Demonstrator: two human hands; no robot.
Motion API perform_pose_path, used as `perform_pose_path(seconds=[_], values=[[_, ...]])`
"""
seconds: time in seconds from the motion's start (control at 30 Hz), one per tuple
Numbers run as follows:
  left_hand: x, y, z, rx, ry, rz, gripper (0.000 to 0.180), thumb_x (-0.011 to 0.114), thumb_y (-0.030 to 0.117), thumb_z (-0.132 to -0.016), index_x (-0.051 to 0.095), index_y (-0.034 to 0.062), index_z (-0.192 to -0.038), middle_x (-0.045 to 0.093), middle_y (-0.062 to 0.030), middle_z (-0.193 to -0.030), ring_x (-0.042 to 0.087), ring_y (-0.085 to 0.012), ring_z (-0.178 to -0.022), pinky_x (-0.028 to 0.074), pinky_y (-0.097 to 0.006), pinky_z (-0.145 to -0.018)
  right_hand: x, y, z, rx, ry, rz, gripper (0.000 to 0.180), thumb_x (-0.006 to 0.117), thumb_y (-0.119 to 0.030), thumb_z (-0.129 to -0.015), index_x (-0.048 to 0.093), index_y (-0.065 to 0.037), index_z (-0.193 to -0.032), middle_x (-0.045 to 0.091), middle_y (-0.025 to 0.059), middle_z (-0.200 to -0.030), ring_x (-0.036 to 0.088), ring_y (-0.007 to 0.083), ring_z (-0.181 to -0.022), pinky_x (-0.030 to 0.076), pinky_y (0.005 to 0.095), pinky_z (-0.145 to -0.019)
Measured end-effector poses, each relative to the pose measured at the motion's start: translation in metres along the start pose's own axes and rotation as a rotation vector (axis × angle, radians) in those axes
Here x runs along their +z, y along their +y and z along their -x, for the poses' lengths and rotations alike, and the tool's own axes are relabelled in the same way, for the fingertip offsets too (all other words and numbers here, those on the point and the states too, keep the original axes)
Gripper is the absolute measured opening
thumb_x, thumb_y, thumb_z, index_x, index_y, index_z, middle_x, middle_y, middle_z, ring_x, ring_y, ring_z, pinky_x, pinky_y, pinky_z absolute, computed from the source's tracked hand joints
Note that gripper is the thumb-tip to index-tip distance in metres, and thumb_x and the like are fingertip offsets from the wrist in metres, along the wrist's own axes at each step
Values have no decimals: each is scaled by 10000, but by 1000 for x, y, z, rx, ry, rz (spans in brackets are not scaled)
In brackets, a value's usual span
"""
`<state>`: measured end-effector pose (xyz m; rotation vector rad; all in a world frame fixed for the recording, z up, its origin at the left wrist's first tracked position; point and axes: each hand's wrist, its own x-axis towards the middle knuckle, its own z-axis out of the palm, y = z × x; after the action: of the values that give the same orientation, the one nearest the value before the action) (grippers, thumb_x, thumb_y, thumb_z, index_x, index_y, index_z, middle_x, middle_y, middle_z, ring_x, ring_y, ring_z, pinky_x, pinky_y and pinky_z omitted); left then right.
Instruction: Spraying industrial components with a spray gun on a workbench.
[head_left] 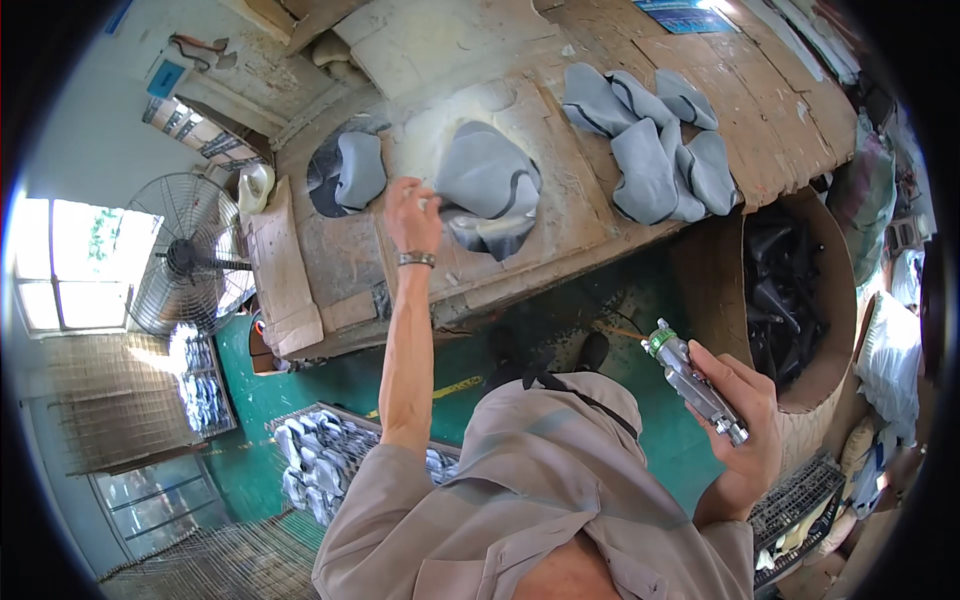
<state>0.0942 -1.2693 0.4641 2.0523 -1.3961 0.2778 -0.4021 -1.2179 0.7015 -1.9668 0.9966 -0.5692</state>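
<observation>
Grey shoe-upper piece (487, 185) lies on the cardboard-covered table (560, 235), centre of the work surface, over a pale sprayed patch. Its left edge is pinched by the left hand (412, 215); the fingers (428, 203) are closed on the fabric, arm stretched out full. A metal spray gun (695, 385) is gripped in the right hand (745, 420), fingers wrapped round the body, nozzle raised and held well clear of the table.

Step judged: piece being positioned or lifted between spray passes. Next move calls for the piece to be settled flat or cleared, and the gun brought back over the table.

A second grey piece (358, 170) lies to the left, a pile of grey pieces (655, 150) to the right.

Hard to tell: trigger finger is hidden behind the gun. Contents of the dark-filled drum (790, 300) cannot be made out. The underside of the pinched piece is hidden.
</observation>
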Motion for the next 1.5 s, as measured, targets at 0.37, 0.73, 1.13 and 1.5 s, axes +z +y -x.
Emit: perform_pose_path(seconds=[0.37, 0.73, 1.13, 1.5], values=[[-167, -178, -117, 4, -162, -24, 153, 796, 149, -779, 757, 115, -922, 694, -77, -1112, 642, -298, -1103, 507, -405, -965, 117, -76, -55, 14, -87, 56, 638, 701, 110, -714, 636, 25, -1343, 678, 199, -934, 670, 325, -765, 517, 313, -694], [-166, -391, -202, 91, 356, -428, 210, 819, 211, -762, 781, 200, -968, 645, -56, -1049, 607, -303, -1036, 494, -454, -915, 218, -118, -96, 175, -105, 124, 617, 743, 92, -747, 638, 11, -1350, 689, 193, -952, 694, 319, -813, 534, 322, -737], [3, -502, -16, -662, 110, 103, 604, 693, 101, -881, 527, 71, -1461, 657, -167, -1365, 630, -331, -1237, 477, -427, -1081, 202, -152, -112, 161, -23, 261, 627, 739, 80, -736, 640, 11, -1351, 699, 185, -982, 704, 319, -849, 534, 320, -772], [-17, -300, 337, -898, -126, 320, 344, 660, -74, -872, 724, 46, -1188, 761, -82, -1081, 712, -170, -990, 575, -319, -892, 118, -148, -86, 84, -19, 347, 561, 728, -5, -747, 667, 52, -1302, 696, 175, -974, 668, 245, -814, 500, 280, -746]])
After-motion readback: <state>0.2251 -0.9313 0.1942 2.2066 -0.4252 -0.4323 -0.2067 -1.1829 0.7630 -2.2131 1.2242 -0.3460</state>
